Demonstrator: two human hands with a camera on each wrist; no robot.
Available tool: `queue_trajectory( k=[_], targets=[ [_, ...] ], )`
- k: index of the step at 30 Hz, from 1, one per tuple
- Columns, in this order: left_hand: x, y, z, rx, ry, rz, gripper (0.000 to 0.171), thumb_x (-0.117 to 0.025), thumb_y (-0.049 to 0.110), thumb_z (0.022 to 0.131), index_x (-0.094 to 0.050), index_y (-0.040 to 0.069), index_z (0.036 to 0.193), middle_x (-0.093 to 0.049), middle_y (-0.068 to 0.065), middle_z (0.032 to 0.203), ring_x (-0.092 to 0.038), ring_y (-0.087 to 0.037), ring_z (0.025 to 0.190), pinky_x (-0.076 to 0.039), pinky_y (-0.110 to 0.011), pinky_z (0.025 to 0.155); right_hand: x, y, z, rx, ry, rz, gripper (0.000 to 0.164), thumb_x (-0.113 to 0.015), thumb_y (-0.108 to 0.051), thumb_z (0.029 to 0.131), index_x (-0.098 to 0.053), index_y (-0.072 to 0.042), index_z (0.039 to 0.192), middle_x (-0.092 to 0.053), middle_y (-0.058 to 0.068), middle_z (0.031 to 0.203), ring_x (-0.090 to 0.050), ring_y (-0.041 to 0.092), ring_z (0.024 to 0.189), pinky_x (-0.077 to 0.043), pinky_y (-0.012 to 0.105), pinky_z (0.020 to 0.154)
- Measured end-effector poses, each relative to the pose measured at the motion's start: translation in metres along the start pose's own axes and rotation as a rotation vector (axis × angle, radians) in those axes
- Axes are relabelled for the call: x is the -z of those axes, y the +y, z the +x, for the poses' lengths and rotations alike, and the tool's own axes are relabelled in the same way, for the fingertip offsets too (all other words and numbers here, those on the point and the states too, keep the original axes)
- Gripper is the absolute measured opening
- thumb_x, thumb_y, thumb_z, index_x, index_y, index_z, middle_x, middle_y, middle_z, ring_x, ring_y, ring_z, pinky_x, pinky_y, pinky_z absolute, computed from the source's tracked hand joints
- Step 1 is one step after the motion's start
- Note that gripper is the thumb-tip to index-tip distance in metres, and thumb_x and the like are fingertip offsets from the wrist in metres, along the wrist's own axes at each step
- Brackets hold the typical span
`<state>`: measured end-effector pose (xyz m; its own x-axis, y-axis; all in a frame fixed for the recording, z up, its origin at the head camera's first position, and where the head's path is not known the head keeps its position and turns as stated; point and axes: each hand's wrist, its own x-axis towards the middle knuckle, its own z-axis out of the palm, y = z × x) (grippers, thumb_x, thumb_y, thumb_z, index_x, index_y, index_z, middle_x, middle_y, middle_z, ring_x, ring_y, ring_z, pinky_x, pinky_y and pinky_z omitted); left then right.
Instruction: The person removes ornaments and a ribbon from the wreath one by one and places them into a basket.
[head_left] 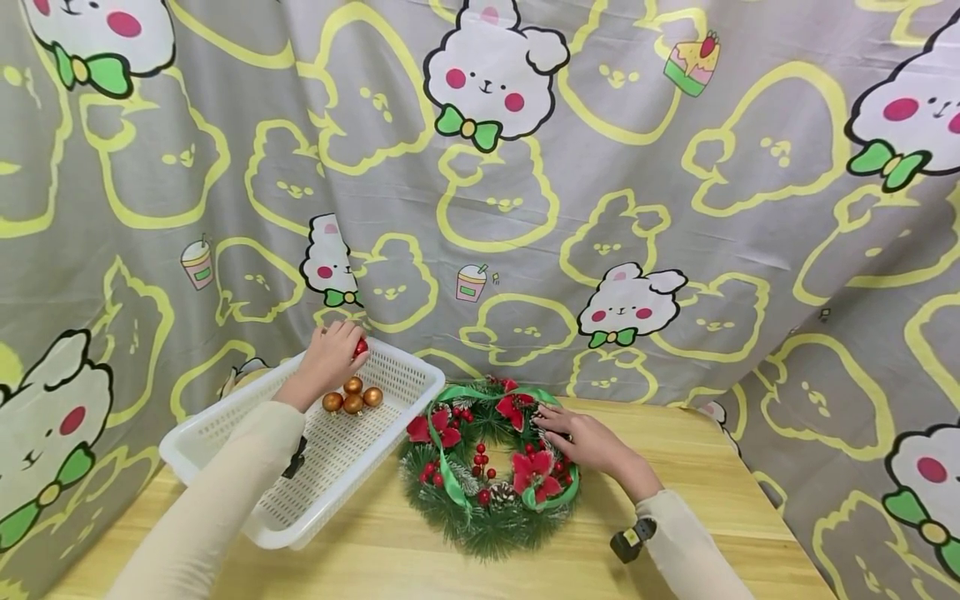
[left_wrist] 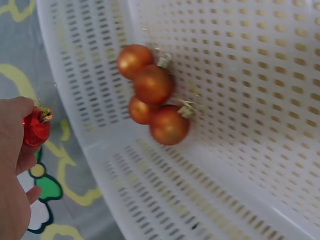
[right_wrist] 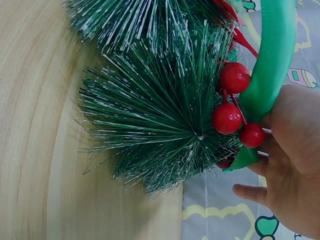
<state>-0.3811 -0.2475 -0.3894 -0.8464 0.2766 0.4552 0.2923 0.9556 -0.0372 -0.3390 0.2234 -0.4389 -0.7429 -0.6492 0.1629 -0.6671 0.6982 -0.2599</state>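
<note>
A shiny red bauble (head_left: 361, 347) with a gold cap is pinched in my left hand (head_left: 330, 362), above the far end of a white perforated basket (head_left: 322, 475). In the left wrist view, the red bauble (left_wrist: 38, 131) shows just beyond the basket's rim. Several copper-coloured baubles (left_wrist: 170, 125) lie clustered inside the basket. A green wreath (head_left: 495, 529) lies on the table, with red flowers (head_left: 534, 475), berries and pinecones. My right hand (head_left: 588, 440) rests on the wreath's right side, its fingers fairly straight beside a green ribbon (right_wrist: 272, 55) and red berries (right_wrist: 226, 118), which partly hide them.
The wooden table (head_left: 675, 492) carries the basket at the left and the wreath in the middle. A grey curtain (head_left: 405, 200) with cartoon figures hangs close behind and along both sides. A small black device (head_left: 632, 540) is strapped to my right wrist.
</note>
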Motion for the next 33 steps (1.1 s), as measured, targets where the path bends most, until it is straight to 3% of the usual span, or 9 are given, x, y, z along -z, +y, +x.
queue_trajectory(
  k=[10,19,33],
  targets=[
    [-0.023,-0.009,-0.017,-0.007,-0.035,0.042,0.032,-0.068,0.024,0.097,-0.058,0.000,0.116,-0.061,-0.020,0.122,-0.054,-0.040,0.116,-0.043,-0.064,0.093,-0.001,-0.001,-0.001,-0.006,-0.010,0.009,0.040,-0.054,-0.021,0.106,-0.059,-0.006,0.143,-0.046,0.017,0.157,-0.046,0.040,0.143,-0.045,0.055,0.108],
    [-0.037,-0.015,-0.029,0.061,-0.129,-0.001,0.032,-0.067,0.023,0.098,-0.059,-0.001,0.118,-0.060,-0.020,0.120,-0.053,-0.040,0.115,-0.044,-0.061,0.092,0.001,-0.005,-0.001,-0.013,-0.009,0.012,0.040,-0.054,-0.020,0.106,-0.059,-0.005,0.143,-0.046,0.019,0.156,-0.046,0.042,0.142,-0.045,0.056,0.107],
    [-0.047,-0.019,-0.033,0.073,-0.107,-0.025,0.030,-0.070,0.019,0.096,-0.061,-0.001,0.116,-0.061,-0.020,0.115,-0.054,-0.039,0.110,-0.045,-0.060,0.089,0.000,-0.004,-0.001,-0.020,-0.003,0.008,0.040,-0.055,-0.020,0.106,-0.059,-0.006,0.143,-0.046,0.018,0.156,-0.045,0.042,0.143,-0.047,0.055,0.104]
  ],
)
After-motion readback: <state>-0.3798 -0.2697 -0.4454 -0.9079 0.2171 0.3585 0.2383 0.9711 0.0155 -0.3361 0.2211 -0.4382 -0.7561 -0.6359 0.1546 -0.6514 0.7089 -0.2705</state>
